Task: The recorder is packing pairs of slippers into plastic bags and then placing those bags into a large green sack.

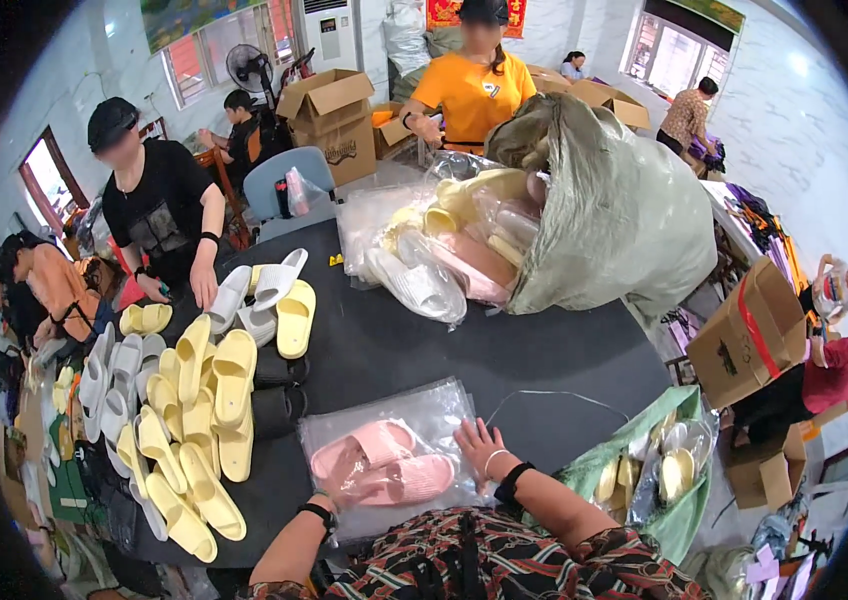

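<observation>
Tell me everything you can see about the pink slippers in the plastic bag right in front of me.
The pink slippers are a pair of open-toe slides with broad straps, apparently soft foam or rubber. They lie side by side, soles down, inside a clear plastic bag that lies flat on the near edge of the dark table. The right hand rests spread on the bag's right side, beside the slippers. The left hand is at the bag's lower left corner and mostly hidden. A stack of yellow slippers lies to the left, apart from the bag.

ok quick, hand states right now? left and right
Left hand: mostly hidden under the clear bag of pink slippers; grip cannot be told.
Right hand: open, fingers spread, flat on the bag's edge, holding nothing.
</observation>
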Available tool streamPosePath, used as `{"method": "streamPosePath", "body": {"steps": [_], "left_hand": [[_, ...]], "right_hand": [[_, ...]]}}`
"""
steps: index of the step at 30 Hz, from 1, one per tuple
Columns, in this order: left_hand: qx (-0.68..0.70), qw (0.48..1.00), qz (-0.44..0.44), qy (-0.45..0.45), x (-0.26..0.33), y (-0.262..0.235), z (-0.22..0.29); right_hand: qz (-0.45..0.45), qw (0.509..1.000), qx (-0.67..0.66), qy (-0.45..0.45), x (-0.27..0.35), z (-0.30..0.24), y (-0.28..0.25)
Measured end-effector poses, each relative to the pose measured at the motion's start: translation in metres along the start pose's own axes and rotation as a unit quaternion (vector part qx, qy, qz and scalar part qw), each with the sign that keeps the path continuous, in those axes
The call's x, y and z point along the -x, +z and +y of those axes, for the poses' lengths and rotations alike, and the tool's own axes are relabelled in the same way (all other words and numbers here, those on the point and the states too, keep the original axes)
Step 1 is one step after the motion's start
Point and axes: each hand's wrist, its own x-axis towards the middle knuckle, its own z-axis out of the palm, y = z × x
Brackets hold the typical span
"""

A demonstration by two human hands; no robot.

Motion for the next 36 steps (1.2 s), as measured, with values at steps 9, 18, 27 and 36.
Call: {"method": "streamPosePath", "body": {"steps": [9,18,27,36], "left_hand": [[-0.001,0.993,0.12,-0.022,-0.038,0.023,0.013],[0.054,0.984,0.138,-0.096,-0.018,0.018,0.016],[0.047,0.962,0.194,-0.185,0.012,0.052,-0.011],[-0.078,0.96,0.161,-0.213,0.043,0.087,-0.031]], "right_hand": [[-0.028,0.999,0.008,0.02,-0.003,-0.002,-0.002],[-0.026,0.999,0.001,0.024,-0.001,0.002,0.002],[-0.027,0.999,-0.004,0.022,-0.004,0.003,-0.006],[-0.009,1.0,-0.002,0.006,0.005,-0.001,0.001]]}}
